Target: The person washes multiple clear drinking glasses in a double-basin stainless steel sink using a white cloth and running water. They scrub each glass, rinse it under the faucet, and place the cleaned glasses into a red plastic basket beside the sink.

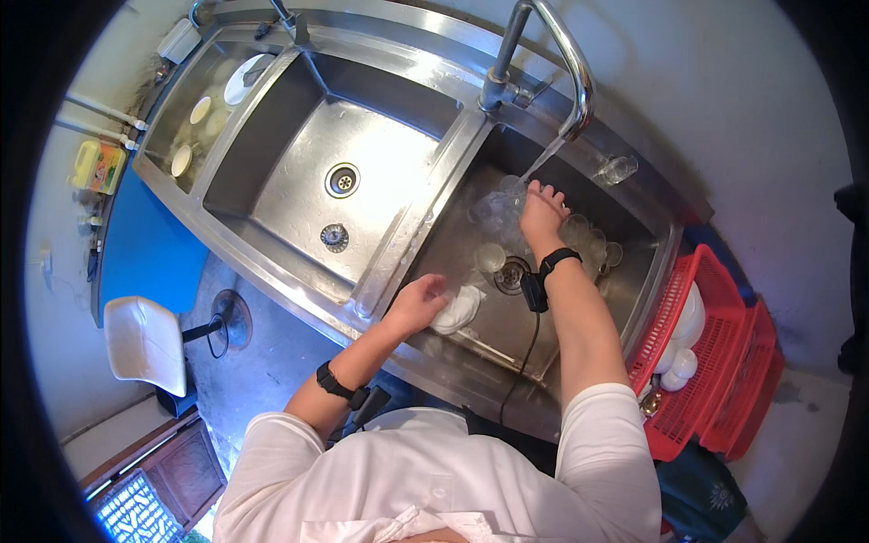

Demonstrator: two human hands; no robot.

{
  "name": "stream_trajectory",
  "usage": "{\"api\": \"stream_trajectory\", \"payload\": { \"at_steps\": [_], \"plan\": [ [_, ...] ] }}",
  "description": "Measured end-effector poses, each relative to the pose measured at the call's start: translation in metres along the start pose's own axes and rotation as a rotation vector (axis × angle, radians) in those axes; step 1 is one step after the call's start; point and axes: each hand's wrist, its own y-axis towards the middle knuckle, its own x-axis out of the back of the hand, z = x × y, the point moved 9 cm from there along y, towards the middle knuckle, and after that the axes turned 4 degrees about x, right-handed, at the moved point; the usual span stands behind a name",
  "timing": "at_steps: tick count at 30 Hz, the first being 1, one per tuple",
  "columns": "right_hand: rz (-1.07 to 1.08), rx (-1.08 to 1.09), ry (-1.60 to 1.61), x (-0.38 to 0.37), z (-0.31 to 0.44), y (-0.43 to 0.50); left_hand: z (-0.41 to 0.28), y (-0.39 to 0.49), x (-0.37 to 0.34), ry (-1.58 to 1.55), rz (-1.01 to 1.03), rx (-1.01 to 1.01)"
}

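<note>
My right hand (544, 212) reaches into the right sink basin beside the stream of water from the faucet (577, 102); its fingers are bent, and whether they hold a glass cannot be seen. Several clear glasses (499, 207) lie to its left under the stream, and more glasses (592, 243) stand to its right. A single glass (489, 258) is near the drain (512, 275). My left hand (419, 304) hovers at the basin's near left side with fingers apart, next to a wadded white cloth (459, 310); it seems to hold nothing.
The middle basin (360, 190) has a drain and a loose strainer (335, 237). Bowls (181, 161) sit in water in the far left basin. One glass (618, 170) lies on the back ledge. Red plastic baskets (723, 380) with white dishes are at right. A cable hangs from my right wristband.
</note>
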Motion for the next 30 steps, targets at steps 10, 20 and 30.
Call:
{"api": "stream_trajectory", "payload": {
  "at_steps": [10,20,30],
  "plan": [
    [-0.184,-0.101,0.845,-0.016,0.002,0.022,0.002,-0.007,0.013,-0.033,-0.024,0.017],
    [-0.107,-0.409,1.854,-0.085,-0.006,0.005,0.002,-0.006,0.011,-0.042,-0.005,0.015],
    [0.444,-0.667,2.408,-0.108,0.028,-0.026,-0.001,0.009,-0.007,-0.132,0.044,0.015]
  ]
}}
